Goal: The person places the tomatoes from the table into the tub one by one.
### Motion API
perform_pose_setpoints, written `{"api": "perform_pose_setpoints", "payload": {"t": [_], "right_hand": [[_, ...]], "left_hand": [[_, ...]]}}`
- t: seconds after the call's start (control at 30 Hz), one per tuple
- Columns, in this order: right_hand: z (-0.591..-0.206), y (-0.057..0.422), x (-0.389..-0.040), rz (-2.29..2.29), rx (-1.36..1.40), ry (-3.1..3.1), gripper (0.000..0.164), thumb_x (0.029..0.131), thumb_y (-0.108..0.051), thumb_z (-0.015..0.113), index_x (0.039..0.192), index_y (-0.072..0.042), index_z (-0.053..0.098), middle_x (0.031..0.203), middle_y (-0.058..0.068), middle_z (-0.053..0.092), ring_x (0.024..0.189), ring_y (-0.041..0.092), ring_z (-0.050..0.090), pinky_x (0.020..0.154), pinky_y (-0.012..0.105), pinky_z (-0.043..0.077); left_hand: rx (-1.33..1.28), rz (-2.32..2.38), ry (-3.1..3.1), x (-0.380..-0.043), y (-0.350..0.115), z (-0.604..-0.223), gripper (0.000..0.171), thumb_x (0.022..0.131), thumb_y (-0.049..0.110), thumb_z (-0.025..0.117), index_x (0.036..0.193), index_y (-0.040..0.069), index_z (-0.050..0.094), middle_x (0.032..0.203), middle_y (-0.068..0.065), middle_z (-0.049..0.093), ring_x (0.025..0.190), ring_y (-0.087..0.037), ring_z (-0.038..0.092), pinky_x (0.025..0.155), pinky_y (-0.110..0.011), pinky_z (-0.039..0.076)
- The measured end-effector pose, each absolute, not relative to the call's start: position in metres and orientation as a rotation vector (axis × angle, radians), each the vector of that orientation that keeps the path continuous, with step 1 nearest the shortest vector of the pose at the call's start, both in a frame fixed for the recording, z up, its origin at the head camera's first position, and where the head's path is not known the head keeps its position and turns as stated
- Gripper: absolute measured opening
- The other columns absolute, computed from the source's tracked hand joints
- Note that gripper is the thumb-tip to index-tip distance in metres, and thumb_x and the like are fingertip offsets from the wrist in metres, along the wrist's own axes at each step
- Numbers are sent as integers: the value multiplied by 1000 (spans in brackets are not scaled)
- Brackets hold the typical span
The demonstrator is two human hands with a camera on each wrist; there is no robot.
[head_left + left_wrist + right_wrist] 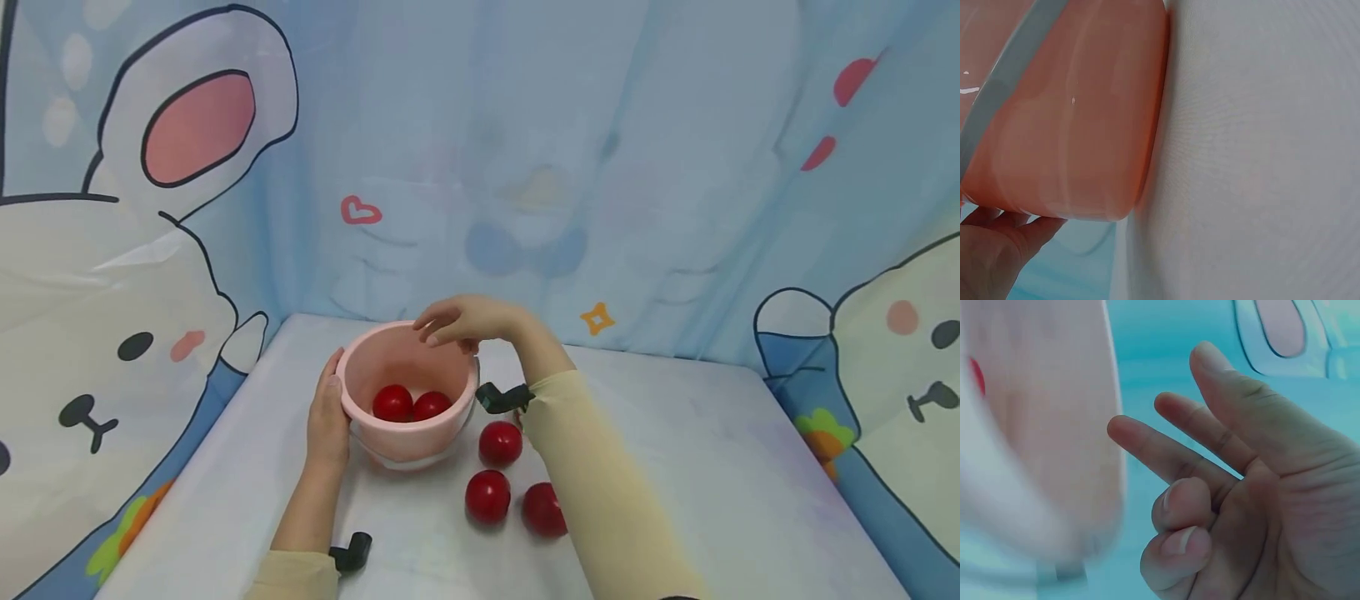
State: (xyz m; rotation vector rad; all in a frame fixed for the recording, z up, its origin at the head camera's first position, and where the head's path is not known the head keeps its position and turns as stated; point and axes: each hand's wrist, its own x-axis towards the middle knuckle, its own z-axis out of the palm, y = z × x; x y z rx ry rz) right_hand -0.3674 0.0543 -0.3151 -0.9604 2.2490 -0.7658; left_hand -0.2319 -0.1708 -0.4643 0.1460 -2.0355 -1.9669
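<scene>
In the head view a pink bucket point(408, 440) stands on the table, its pale handle hanging down the outside. Two glossy red round fruits, apple-like, lie inside: one red fruit point(392, 403) beside another red fruit point(432, 406). My left hand point(328, 417) holds the bucket by its left side; the left wrist view has its fingers point(1013, 228) against the wall. Over the bucket's far right rim hovers my right hand point(472, 321), holding nothing. In the right wrist view its thumb and two fingers point(1166, 447) extend, while the other fingers bend loosely.
Three more red fruits lie on the white tabletop point(420, 533) right of the bucket: a near fruit point(487, 497), a farther fruit point(500, 443), and a third fruit point(543, 510) partly behind the right sleeve point(600, 483). A blue cartoon-printed curtain point(465, 150) surrounds the table.
</scene>
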Motion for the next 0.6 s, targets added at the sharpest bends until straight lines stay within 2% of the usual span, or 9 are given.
{"api": "perform_pose_setpoints", "payload": {"t": [0.13, 0.37, 0.43, 0.6], "right_hand": [[-312, 88, -363, -813, -950, 2292, 45, 94, -35, 65, 137, -21, 57, 133, 1, 64, 57, 21, 50, 56, 33, 52], [-320, 151, -349, -858, -862, 2407, 39, 92, -41, 68, 130, -35, 59, 126, -9, 65, 57, 21, 51, 60, 38, 54], [-325, 164, -345, -863, -824, 2434, 40, 91, -41, 68, 130, -35, 60, 126, -9, 65, 57, 21, 52, 62, 41, 54], [-346, 188, -338, -876, -738, 2457, 44, 90, -44, 69, 132, -33, 59, 129, -7, 64, 57, 21, 52, 59, 37, 54]], "left_hand": [[152, -1953, -2036, -232, -170, -465, 48, 99, 62, 35, 146, 54, 32, 155, 22, 34, 147, -11, 31, 112, -49, 42], [163, -1952, -2034, -232, -169, -466, 46, 101, 56, 36, 147, 53, 32, 155, 22, 35, 146, -11, 32, 111, -49, 43], [164, -1954, -2031, -232, -169, -465, 46, 101, 56, 36, 146, 53, 33, 154, 22, 35, 145, -11, 33, 110, -49, 44], [156, -1966, -2021, -231, -169, -465, 47, 100, 58, 36, 147, 52, 33, 155, 22, 35, 146, -11, 33, 112, -48, 42]]}}
